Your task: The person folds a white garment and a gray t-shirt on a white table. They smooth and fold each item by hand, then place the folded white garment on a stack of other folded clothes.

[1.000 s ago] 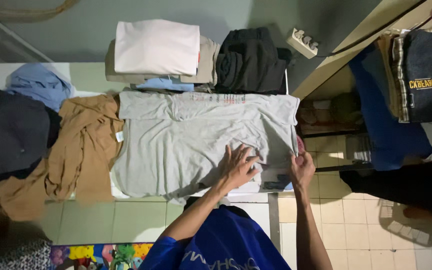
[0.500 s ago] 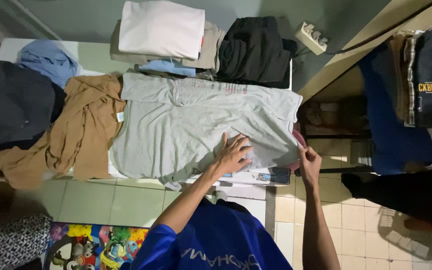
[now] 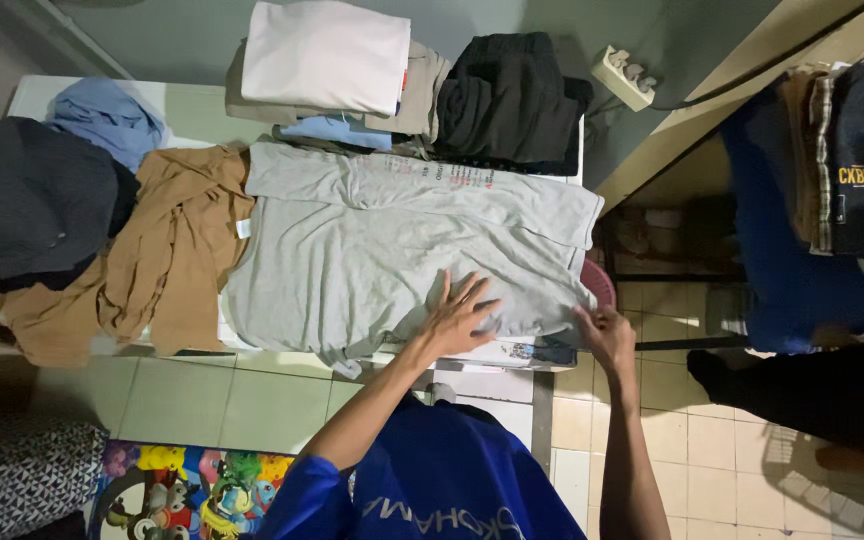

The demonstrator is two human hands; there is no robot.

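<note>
Now | grey T-shirt (image 3: 392, 260) spread flat on worktop (image 3: 32, 92) | left hand (image 3: 459, 318) open, pressing cloth | right hand (image 3: 604, 335) pinching hem corner | soft, light, floppy; best taken at edges

The scene is dim, with soft light that seems to fall from overhead onto the grey shirt (image 3: 402, 250). The black clothes (image 3: 512, 100) lose detail in shadow. Corners darken, edges bend slightly, and fine detail looks soft and grainy.
</note>
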